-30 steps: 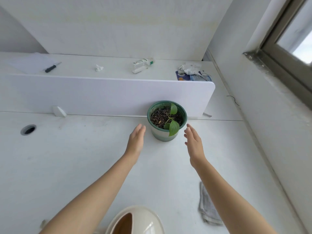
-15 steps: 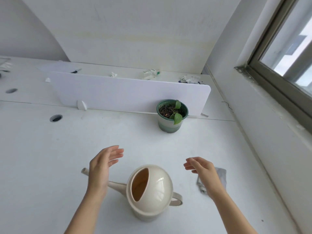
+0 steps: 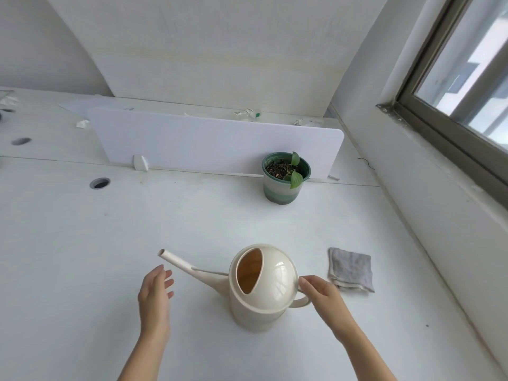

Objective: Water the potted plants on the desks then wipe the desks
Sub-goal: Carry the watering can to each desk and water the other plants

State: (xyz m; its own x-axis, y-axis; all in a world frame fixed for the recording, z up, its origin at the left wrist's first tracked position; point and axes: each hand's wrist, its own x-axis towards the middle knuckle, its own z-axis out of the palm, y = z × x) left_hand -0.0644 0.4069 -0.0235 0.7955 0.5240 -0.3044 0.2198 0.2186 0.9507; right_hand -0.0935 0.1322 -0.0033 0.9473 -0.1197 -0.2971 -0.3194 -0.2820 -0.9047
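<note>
A cream watering can (image 3: 264,292) stands on the white desk (image 3: 82,270) in front of me, its spout pointing left. My right hand (image 3: 320,294) is at the can's right side, fingers curled over the top of its handle. Left of the spout, my left hand (image 3: 155,294) hovers with its fingers apart, touching nothing. A small green plant grows in a green and white pot (image 3: 284,178) at the back of the desk, against the white divider panel (image 3: 214,141). A folded grey cloth (image 3: 350,269) lies on the desk to the right of the can.
A wall with a window (image 3: 467,78) runs along the right side of the desk. A cable hole (image 3: 99,183) sits in the desk at the left. Behind the divider is a second desk with small boxes and crumpled scraps (image 3: 247,113).
Both hands drew back from beside the pot toward me. The right hand came onto the watering can's handle and the left hand dropped beside the spout. My view pulled back from the pot.
</note>
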